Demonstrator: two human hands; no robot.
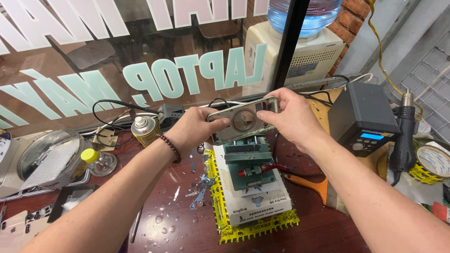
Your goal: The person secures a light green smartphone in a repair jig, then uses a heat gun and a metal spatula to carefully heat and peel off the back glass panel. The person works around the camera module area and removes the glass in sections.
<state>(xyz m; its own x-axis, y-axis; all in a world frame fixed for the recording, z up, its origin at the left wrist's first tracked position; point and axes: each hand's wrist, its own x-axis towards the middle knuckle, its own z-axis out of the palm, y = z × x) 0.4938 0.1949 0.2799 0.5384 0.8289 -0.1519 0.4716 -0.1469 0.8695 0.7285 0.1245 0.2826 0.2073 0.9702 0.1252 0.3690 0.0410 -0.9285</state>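
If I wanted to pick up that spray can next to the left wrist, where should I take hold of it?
Grip the spray can around its round yellow body, below the white nozzle cap, coming in from the front. It stands upright on the table, so a sideways wrap probably suits it best. The left hand and a small bottle are close by, so the front looks the most open side.

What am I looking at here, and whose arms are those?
This single picture comes from a camera worn on a person's head, looking down at their own bare arms. The left hand and right hand hold a phone back panel between them, above a green clamp on a white block. The wooden table also carries a spray can, a small bottle with a yellow cap, a dark box with a blue screen and a tape roll.
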